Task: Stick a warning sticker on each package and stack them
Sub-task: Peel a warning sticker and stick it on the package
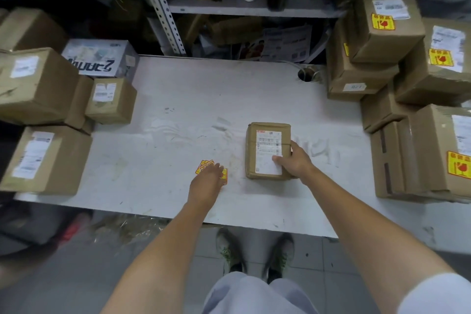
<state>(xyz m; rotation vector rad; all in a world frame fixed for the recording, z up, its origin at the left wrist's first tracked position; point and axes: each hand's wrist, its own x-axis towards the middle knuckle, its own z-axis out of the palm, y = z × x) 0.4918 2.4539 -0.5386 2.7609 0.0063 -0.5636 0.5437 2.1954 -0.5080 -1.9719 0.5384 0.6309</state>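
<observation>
With your right grip (297,160) clasping the package (265,145), your left grip (207,178), flat just left of it, could lift several stickers (204,164) together.

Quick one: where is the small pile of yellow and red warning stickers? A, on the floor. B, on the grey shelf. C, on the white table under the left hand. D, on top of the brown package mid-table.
C: the small pile of yellow-and-red warning stickers lies on the white table, partly covered by the left hand, beside the brown wrapped package.
</observation>
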